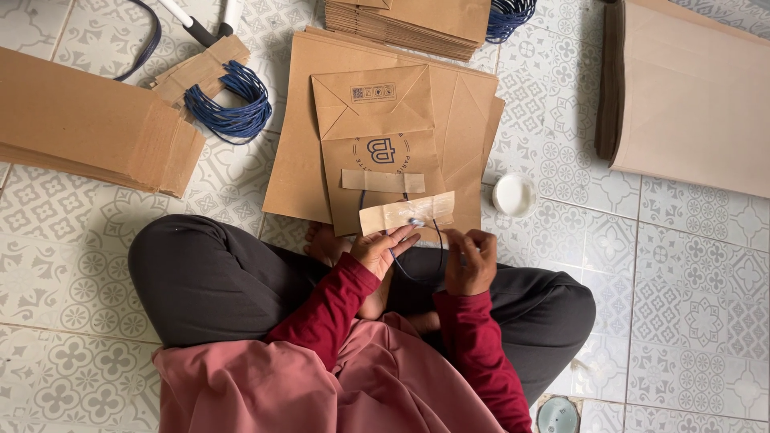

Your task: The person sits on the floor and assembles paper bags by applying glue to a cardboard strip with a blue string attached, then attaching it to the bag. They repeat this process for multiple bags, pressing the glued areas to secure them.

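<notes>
Far left of the fingers, on the tiled floor (pixel 706 265): a cardboard stack (pixel 88 120), then a bundle of blue cords (pixel 233 104). Straight ahead of both hands: a pile of flat paper bags (pixel 377 144), the top one crossed by a paper strip (pixel 383 181). Left hand (pixel 383 248), fingers (pixel 401 237) spread flat, pressing a second strip (pixel 405 212) onto the bag's near edge. Under those fingertips, a blue cord (pixel 413 273) looping back toward the lap. Right hand (pixel 472 261), just beside the left, fingers curled shut, seemingly pinching the cord's end, though the grip itself is hidden. Just beyond the right hand: a small white dish (pixel 515 195). Far right: another tall stack of bags (pixel 690 96).
</notes>
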